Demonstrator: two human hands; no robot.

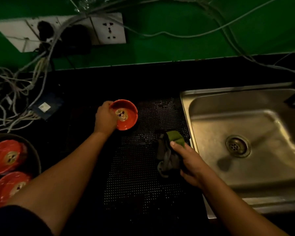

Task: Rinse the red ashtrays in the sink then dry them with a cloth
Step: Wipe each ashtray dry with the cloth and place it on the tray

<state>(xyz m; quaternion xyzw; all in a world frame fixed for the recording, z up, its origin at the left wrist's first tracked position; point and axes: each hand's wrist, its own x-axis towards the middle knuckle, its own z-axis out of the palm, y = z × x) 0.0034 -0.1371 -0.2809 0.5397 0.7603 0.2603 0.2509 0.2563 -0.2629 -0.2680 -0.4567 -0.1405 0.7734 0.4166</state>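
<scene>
Lower left, closest to the lens, a dark sleeve (15, 222) covers the upper part of the left arm, and both bare forearms reach up into the frame from the bottom edge. Just left of that arm, two more red ashtrays (6, 156) lie side by side in a dark round tray (35, 155), each with a pale emblem in its middle.

Between the arms a black perforated mat (140, 184) covers the dark countertop (126, 79). Right of centre, the right hand (192, 165) grips a bunched cloth (169, 155), grey with a green part at its top. The fingers are curled round it and the thumb presses on the green part. The cloth hangs over the mat, just beside the left rim of the steel sink (211, 126). The sink fills the right side, and its drain (238, 145) shows in the basin floor.

Farther up, at centre, the left hand (105, 119) holds a red ashtray (127, 114) by its left rim, with the fingers bent over the edge. The ashtray is open side up and tilted a little toward the camera, at the mat's upper edge. Whether its base touches the mat is unclear.

Grey cables (15, 92) tangle at the left edge round a small blue box (46, 107). They run up to a white socket plate (108, 28) on the green wall (177, 48) at the top.
</scene>
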